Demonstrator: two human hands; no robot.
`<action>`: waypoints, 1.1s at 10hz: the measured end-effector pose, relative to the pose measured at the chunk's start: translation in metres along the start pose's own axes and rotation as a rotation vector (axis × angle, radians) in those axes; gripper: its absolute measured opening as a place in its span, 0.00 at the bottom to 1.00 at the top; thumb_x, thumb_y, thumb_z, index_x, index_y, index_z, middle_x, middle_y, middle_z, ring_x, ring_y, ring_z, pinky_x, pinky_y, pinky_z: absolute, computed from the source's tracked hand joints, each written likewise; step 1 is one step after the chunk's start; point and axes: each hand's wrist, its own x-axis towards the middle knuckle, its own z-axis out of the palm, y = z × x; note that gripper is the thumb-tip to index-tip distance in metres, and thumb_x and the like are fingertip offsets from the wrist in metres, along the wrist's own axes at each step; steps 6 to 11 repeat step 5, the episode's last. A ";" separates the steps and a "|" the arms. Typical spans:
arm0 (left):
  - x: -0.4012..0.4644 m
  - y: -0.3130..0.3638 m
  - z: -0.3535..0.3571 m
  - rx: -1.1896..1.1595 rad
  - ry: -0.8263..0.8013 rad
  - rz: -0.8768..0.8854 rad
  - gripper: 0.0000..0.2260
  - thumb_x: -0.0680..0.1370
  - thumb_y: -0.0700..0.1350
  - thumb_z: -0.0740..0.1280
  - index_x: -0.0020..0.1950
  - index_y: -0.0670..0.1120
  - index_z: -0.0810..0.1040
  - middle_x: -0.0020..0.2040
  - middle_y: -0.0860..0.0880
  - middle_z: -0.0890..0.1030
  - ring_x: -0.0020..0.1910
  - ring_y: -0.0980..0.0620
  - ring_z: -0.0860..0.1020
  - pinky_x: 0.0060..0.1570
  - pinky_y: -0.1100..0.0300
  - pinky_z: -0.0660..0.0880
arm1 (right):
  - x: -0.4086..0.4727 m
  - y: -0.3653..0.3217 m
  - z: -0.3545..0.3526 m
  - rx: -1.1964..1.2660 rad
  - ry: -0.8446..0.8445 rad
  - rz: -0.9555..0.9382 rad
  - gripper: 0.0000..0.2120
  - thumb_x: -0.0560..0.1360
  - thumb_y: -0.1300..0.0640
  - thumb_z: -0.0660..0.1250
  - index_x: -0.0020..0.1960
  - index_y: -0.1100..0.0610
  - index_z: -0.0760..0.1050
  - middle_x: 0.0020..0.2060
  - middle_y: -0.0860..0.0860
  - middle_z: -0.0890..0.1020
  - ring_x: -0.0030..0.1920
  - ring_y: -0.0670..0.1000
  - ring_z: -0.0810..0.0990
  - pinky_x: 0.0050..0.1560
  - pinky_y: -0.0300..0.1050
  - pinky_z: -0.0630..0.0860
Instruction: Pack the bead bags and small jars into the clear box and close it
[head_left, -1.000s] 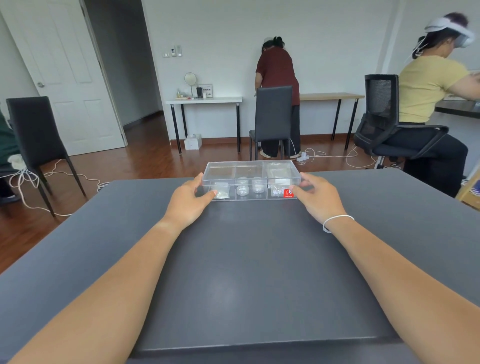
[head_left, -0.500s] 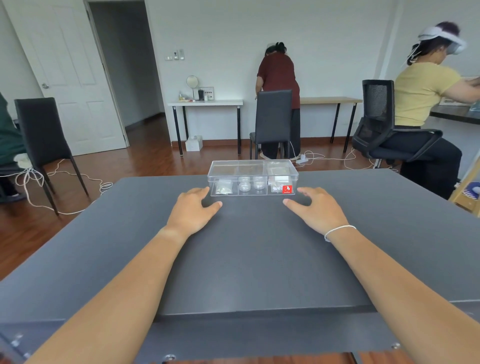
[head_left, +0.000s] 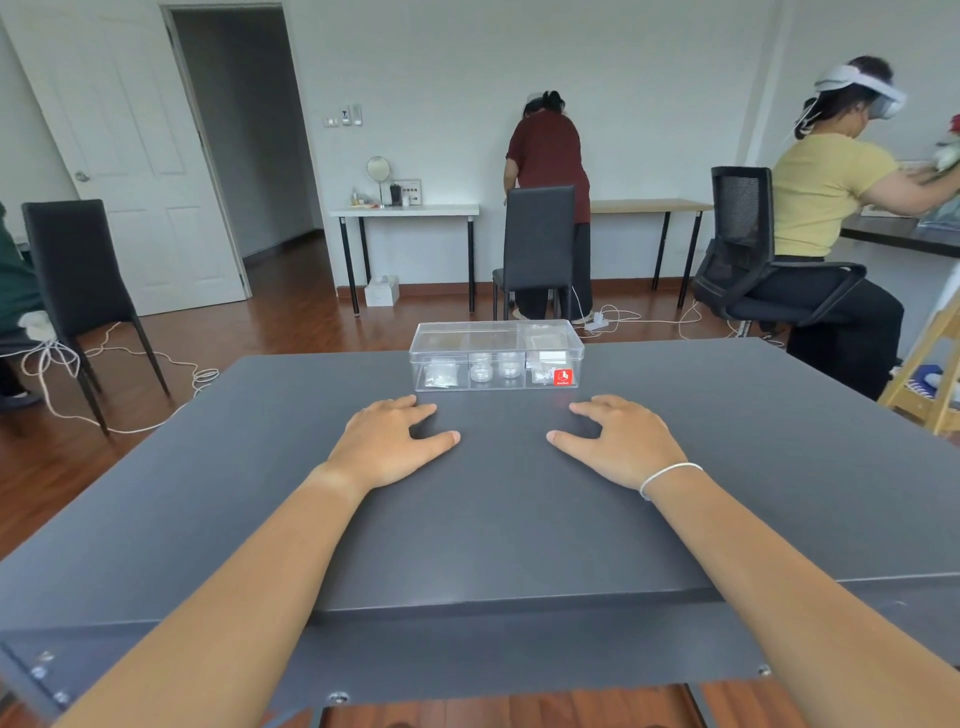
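Observation:
The clear box (head_left: 496, 332) stands near the far edge of the dark grey table (head_left: 498, 519), its lid down. Through its front wall I see a bead bag (head_left: 440, 375) in the left compartment, small jars (head_left: 493, 365) in the middle one, and another bead bag (head_left: 541, 372) on the right beside a red sticker (head_left: 563, 377). My left hand (head_left: 387, 441) lies flat on the table just short of the box, fingers apart, holding nothing. My right hand (head_left: 621, 441) rests flat the same way, a white band on its wrist.
Black chairs stand beyond the table at centre (head_left: 537, 249) and at left (head_left: 78, 275). One person (head_left: 548, 156) stands at a back table, another (head_left: 826, 192) sits at right. White cables (head_left: 104, 358) trail on the wooden floor. A wooden rack (head_left: 930, 374) stands at right.
Both hands have let go of the box's sides and drawn back towards me, coming to rest flat on the table. The box stays where it was, lid down.

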 end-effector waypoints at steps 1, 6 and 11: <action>-0.001 0.001 -0.001 0.017 -0.011 0.001 0.29 0.72 0.65 0.58 0.70 0.54 0.64 0.75 0.51 0.61 0.74 0.49 0.57 0.71 0.53 0.52 | 0.001 -0.001 0.000 -0.031 -0.009 -0.004 0.29 0.70 0.34 0.57 0.68 0.45 0.66 0.72 0.49 0.65 0.72 0.52 0.61 0.71 0.51 0.56; -0.002 0.002 -0.002 0.022 0.011 0.015 0.28 0.72 0.65 0.58 0.69 0.55 0.65 0.74 0.51 0.63 0.73 0.49 0.58 0.70 0.53 0.53 | -0.007 -0.007 -0.009 0.213 0.122 -0.033 0.23 0.71 0.41 0.63 0.64 0.46 0.70 0.67 0.47 0.71 0.67 0.50 0.68 0.66 0.47 0.63; -0.002 0.002 -0.002 0.022 0.011 0.015 0.28 0.72 0.65 0.58 0.69 0.55 0.65 0.74 0.51 0.63 0.73 0.49 0.58 0.70 0.53 0.53 | -0.007 -0.007 -0.009 0.213 0.122 -0.033 0.23 0.71 0.41 0.63 0.64 0.46 0.70 0.67 0.47 0.71 0.67 0.50 0.68 0.66 0.47 0.63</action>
